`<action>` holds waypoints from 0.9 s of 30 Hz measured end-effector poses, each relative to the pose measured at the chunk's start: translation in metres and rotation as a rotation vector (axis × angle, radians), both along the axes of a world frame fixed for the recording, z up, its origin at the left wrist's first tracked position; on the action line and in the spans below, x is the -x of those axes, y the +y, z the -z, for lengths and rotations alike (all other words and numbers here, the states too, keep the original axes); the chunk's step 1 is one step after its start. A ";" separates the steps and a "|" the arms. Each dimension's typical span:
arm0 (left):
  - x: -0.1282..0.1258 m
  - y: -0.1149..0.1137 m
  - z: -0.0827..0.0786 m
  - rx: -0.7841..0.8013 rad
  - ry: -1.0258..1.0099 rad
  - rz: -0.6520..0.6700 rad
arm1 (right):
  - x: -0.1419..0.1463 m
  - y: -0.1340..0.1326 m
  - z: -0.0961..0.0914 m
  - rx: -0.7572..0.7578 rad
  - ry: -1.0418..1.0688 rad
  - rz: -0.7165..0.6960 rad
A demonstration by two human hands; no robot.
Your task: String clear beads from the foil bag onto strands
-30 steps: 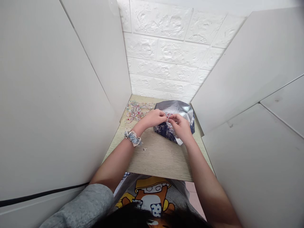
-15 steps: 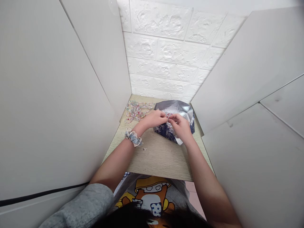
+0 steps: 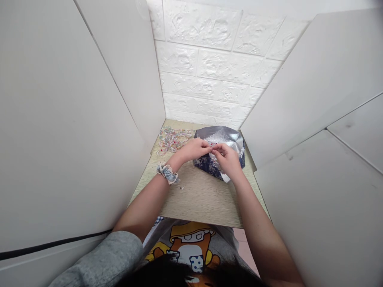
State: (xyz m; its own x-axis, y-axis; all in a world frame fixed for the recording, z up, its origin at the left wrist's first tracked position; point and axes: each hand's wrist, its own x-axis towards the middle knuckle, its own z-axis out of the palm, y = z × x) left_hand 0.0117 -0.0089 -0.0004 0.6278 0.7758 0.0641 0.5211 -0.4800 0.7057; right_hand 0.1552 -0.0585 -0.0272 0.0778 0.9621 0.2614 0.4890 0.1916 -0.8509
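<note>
Over the mouth of a foil-lined bag (image 3: 230, 137), my left hand (image 3: 197, 149) and my right hand (image 3: 228, 158) meet fingertip to fingertip. Both are closed in a pinch. Small coloured beads show at the fingertips, seemingly a string of beads (image 3: 213, 144), mostly hidden by the fingers. The bag is silver inside and dark blue patterned outside, with more small beads in it. Left of it, several strings of coloured beads (image 3: 171, 138) lie in a loose heap. A blue scrunchie with lace edging (image 3: 168, 173) is round my left wrist.
A tiny metallic piece (image 3: 182, 187) lies on the pale wooden tabletop (image 3: 203, 203), nearer my body. White panels (image 3: 119, 59) rise close on the left and others (image 3: 314, 91) on the right. A white brick-patterned wall (image 3: 206, 56) stands behind the table.
My fingertips have drawn closer together, and the beads that showed between them are now mostly covered. The bag and the bead heap stay where they were.
</note>
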 end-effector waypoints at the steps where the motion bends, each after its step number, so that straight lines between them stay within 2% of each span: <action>1: 0.001 0.000 0.000 0.003 -0.004 0.003 | 0.000 0.000 0.000 -0.008 -0.012 -0.001; 7: 0.003 0.001 -0.002 0.052 -0.033 0.017 | -0.001 0.000 0.001 -0.080 -0.055 -0.001; 13: 0.004 0.000 -0.001 0.116 -0.118 0.045 | -0.004 -0.002 -0.003 -0.189 -0.104 0.068; 17: 0.004 -0.002 -0.004 0.144 -0.135 0.039 | -0.004 -0.004 -0.005 -0.192 -0.142 0.101; 22: 0.002 -0.006 -0.008 0.287 -0.154 0.007 | -0.003 -0.004 -0.006 -0.247 -0.229 0.025; 24: 0.000 -0.007 -0.009 0.365 -0.193 0.022 | -0.003 -0.004 -0.006 -0.281 -0.242 -0.011; 27: -0.002 -0.006 -0.007 0.383 -0.246 0.070 | -0.003 -0.004 -0.006 -0.301 -0.241 0.000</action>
